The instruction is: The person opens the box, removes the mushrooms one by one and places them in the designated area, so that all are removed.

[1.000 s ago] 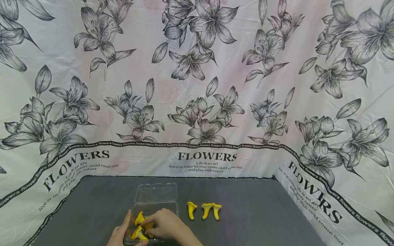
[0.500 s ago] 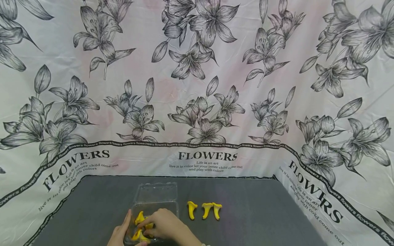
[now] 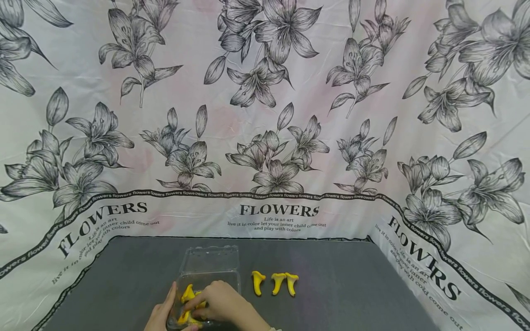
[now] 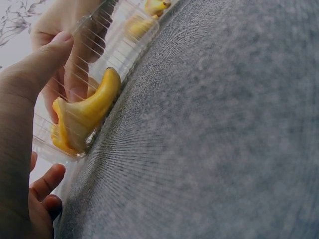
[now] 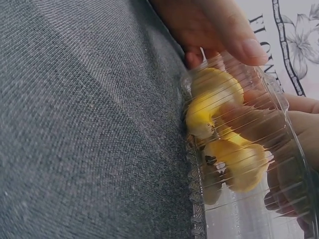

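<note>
A lidded clear plastic box, its lid raised at the back, holds several yellow chanterelle mushrooms. My left hand grips its left near corner; the thumb lies over the rim in the left wrist view. Reaching inside, my right hand pinches the near mushroom with thumb and finger, partly covering it in the head view. Through the ribbed wall in the right wrist view, one mushroom lies above another, near the right hand's fingers. The box bottom is largely hidden.
Right of the box, on the dark grey tabletop, lie a lone chanterelle and a touching pair of chanterelles. A white flower-printed cloth hangs behind and along both sides.
My right fingers have shifted slightly inside the box, and the near mushroom shows less beneath them. The left hand, box and mushrooms on the table stay in place.
</note>
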Tool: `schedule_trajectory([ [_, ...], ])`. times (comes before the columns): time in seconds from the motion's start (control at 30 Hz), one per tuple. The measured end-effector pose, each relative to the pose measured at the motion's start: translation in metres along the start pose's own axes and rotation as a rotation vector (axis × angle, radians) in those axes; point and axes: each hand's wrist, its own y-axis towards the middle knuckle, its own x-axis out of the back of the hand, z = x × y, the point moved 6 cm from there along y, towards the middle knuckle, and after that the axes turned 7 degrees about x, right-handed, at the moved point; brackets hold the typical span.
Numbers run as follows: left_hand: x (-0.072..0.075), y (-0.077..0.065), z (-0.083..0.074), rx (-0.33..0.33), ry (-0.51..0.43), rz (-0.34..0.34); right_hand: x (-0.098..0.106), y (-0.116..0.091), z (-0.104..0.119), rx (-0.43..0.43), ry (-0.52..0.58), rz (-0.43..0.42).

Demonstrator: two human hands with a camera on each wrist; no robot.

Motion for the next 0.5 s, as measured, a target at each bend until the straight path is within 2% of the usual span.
schedule_trajectory([
  [0.2, 0.0010, -0.0013, -0.0009, -0.017, -0.007, 0.000, 0.0013, -0.0007, 0.0009, -0.021, -0.040, -0.017],
  [0.37, 0.0012, -0.0001, 0.0022, 0.014, 0.016, -0.013, 0.0022, -0.0022, -0.0004, -0.062, -0.029, -0.041],
  [0.5, 0.0009, 0.0012, 0.0010, -0.034, 0.003, -0.008, 0.0049, -0.0033, -0.0004, -0.082, -0.064, -0.069],
])
